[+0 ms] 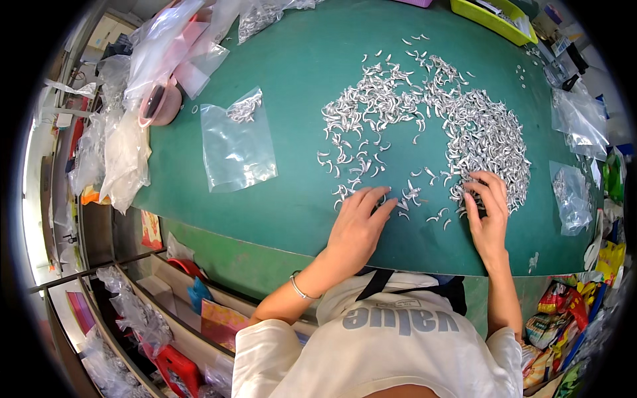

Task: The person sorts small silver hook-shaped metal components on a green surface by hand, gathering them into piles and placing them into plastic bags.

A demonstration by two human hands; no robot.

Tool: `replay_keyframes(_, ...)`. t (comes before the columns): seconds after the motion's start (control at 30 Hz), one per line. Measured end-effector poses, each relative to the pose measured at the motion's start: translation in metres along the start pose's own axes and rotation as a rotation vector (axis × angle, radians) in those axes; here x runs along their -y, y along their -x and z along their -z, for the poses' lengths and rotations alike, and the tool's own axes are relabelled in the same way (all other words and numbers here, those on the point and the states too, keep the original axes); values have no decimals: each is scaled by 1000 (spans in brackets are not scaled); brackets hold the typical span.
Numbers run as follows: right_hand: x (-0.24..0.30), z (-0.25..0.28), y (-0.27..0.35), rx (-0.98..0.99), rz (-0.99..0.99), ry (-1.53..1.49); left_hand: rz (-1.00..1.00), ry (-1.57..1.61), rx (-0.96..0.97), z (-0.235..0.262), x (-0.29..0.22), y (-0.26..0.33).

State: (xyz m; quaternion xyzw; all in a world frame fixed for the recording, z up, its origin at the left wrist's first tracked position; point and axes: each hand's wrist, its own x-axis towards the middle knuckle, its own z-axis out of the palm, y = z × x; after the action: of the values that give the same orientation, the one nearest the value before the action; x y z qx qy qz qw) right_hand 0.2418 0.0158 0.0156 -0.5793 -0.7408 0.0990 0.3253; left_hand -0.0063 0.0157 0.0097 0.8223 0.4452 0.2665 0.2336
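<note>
Small curved silvery metal pieces lie loose on a green tabletop, in a dense pile (488, 139) at the right and a thinner spread (381, 96) toward the far middle. My left hand (358, 229) is low over the near edge of the spread, fingers bent and apart, beside a few loose pieces (411, 192). My right hand (490, 215) touches the near edge of the dense pile, its thumb and fingers curved and apart. Neither hand visibly holds a piece, though the undersides of the fingers are hidden. A clear plastic bag (235, 156) with several such pieces lies left of the spread.
A pink cup (162, 106) and plastic bags (113, 152) crowd the table's left edge. A yellow-green tray (494, 20) stands at the far right. Another bag of pieces (570, 199) lies near the right edge. Open drawers (199, 292) sit below left.
</note>
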Motion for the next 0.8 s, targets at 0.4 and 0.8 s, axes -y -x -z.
replay_keyframes(0.4,13,-43,-33,58,159,40,102,-82,-201,-6,1,-8)
replay_keyframes(0.8,7,-24,-28,19,205,98,-48,-88,97,-17,-13,-19)
